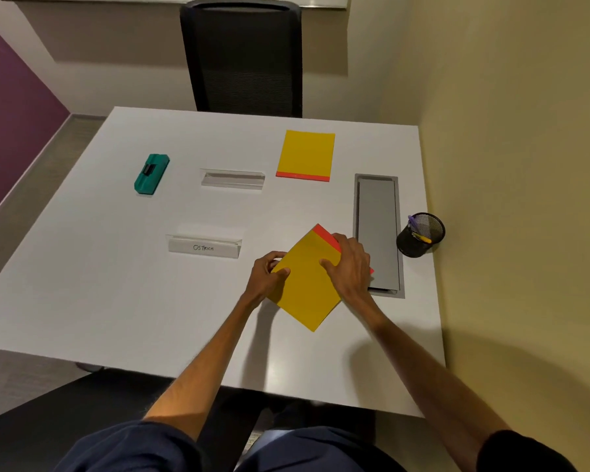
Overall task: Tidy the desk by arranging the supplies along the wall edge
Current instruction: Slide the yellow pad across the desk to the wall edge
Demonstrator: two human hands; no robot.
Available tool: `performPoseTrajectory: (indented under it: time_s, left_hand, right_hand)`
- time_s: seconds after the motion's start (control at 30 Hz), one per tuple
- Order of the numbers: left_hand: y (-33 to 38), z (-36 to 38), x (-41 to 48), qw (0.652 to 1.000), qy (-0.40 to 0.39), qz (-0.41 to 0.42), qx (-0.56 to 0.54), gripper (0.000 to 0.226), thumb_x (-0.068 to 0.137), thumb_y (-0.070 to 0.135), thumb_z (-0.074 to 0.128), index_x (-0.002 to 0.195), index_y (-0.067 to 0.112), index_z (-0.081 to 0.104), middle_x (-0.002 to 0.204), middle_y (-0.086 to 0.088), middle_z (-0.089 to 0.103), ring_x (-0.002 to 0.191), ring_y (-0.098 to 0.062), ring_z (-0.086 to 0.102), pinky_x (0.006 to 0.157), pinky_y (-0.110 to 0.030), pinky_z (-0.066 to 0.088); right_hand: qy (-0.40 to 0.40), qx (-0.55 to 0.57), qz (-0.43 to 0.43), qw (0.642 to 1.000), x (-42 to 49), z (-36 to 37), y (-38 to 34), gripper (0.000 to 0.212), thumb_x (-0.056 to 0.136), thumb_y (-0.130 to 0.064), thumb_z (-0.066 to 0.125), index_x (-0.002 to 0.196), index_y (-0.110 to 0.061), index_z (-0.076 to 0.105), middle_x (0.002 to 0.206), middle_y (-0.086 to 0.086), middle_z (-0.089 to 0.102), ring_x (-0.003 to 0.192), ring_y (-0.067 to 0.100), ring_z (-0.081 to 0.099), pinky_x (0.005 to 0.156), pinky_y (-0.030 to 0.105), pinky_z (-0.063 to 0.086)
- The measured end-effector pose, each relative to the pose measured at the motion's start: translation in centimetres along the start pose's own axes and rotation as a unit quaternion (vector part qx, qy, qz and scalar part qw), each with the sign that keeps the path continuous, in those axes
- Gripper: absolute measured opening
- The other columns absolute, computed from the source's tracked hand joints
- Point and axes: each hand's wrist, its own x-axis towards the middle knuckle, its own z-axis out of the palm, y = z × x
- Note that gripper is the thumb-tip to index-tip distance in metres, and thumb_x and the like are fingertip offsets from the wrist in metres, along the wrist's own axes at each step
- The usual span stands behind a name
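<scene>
A yellow notepad with a red strip (307, 287) lies turned like a diamond on the white desk (116, 267). My left hand (269, 277) grips its left corner. My right hand (349, 264) presses on its right side, near the red strip. A second yellow notepad (305, 153) lies flat farther back. A black mesh pen cup (420, 235) with pens stands against the yellow wall on the right. A green eraser (151, 173) sits at the far left. Two clear name stands rest mid-desk, one blank (232, 178) and one reading "OSTRICH" (205, 247).
A grey cable hatch (378, 233) is set into the desk beside the wall, just right of the held notepad. A black office chair (242, 56) stands behind the far edge. The yellow wall (508, 165) runs along the desk's right side.
</scene>
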Motion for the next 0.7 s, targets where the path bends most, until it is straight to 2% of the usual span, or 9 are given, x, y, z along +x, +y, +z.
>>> performPoseTrajectory:
  time_s: [0.1, 0.2, 0.33, 0.43, 0.53, 0.63, 0.7]
  left_hand:
    - [-1.0, 0.2, -0.3, 1.0, 0.011, -0.015, 0.011, 0.032, 0.091, -0.004, 0.064, 0.122, -0.011, 0.06, 0.11, -0.032, 0.067, 0.091, -0.032, 0.063, 0.081, -0.037, 0.054]
    - [-2.9, 0.2, -0.9, 0.998, 0.031, -0.057, 0.02, 0.035, 0.086, -0.005, 0.07, 0.119, -0.011, 0.062, 0.112, -0.032, 0.067, 0.102, -0.043, 0.065, 0.096, -0.053, 0.053]
    - [-4.2, 0.9, -1.6, 0.992, 0.055, -0.115, -0.024, 0.034, 0.086, -0.006, 0.069, 0.118, -0.013, 0.061, 0.094, -0.019, 0.062, 0.091, -0.029, 0.059, 0.1, -0.055, 0.05]
    - [-3.1, 2.6, -1.2, 0.985, 0.075, -0.127, -0.093, 0.035, 0.088, -0.01, 0.065, 0.12, -0.017, 0.056, 0.089, -0.014, 0.054, 0.091, -0.028, 0.055, 0.1, -0.055, 0.05]
    - [-1.3, 4.4, -0.5, 0.982, 0.101, -0.113, -0.113, 0.041, 0.087, -0.008, 0.067, 0.126, -0.011, 0.053, 0.1, -0.019, 0.059, 0.092, -0.032, 0.06, 0.095, -0.055, 0.053]
    - [0.4, 6.4, 0.1, 0.991, 0.11, -0.06, -0.044, 0.045, 0.086, -0.005, 0.07, 0.128, -0.004, 0.055, 0.106, -0.023, 0.061, 0.09, -0.029, 0.062, 0.088, -0.05, 0.056]
    - [1.3, 8.0, 0.4, 0.994, 0.107, -0.017, 0.0, 0.041, 0.087, -0.006, 0.067, 0.127, -0.004, 0.056, 0.106, -0.024, 0.063, 0.086, -0.026, 0.06, 0.083, -0.044, 0.056]
  right_hand:
    - [0.007, -0.018, 0.002, 1.0, -0.9, -0.1, 0.4, 0.055, 0.084, -0.031, 0.074, 0.134, -0.019, 0.053, 0.119, 0.009, 0.061, 0.112, 0.026, 0.055, 0.094, 0.039, 0.041]
    - [0.029, 0.013, 0.01, 0.999, -1.5, -0.4, 1.1, 0.046, 0.086, -0.023, 0.073, 0.129, -0.014, 0.058, 0.114, 0.012, 0.063, 0.109, 0.029, 0.056, 0.087, 0.042, 0.048]
    - [0.049, 0.042, 0.04, 0.997, -1.9, -1.0, 2.3, 0.042, 0.087, -0.021, 0.072, 0.126, -0.009, 0.059, 0.11, 0.014, 0.062, 0.104, 0.029, 0.057, 0.084, 0.039, 0.048]
    - [0.07, 0.065, 0.078, 0.992, -2.3, -1.6, 3.3, 0.044, 0.087, -0.02, 0.072, 0.127, -0.01, 0.055, 0.114, 0.012, 0.061, 0.107, 0.028, 0.057, 0.087, 0.041, 0.049]
    - [0.095, 0.074, 0.115, 0.986, -2.8, -2.4, 4.7, 0.048, 0.087, -0.018, 0.072, 0.13, -0.012, 0.05, 0.121, 0.01, 0.059, 0.113, 0.029, 0.055, 0.093, 0.042, 0.047]
    - [0.1, 0.054, 0.159, 0.981, -3.1, -3.5, 6.3, 0.057, 0.087, -0.013, 0.071, 0.138, -0.012, 0.045, 0.13, 0.01, 0.054, 0.123, 0.029, 0.051, 0.101, 0.043, 0.044]
    - [0.096, 0.031, 0.19, 0.977, -3.3, -4.1, 7.3, 0.065, 0.084, -0.007, 0.071, 0.141, -0.012, 0.041, 0.132, 0.011, 0.052, 0.124, 0.029, 0.049, 0.1, 0.042, 0.044]
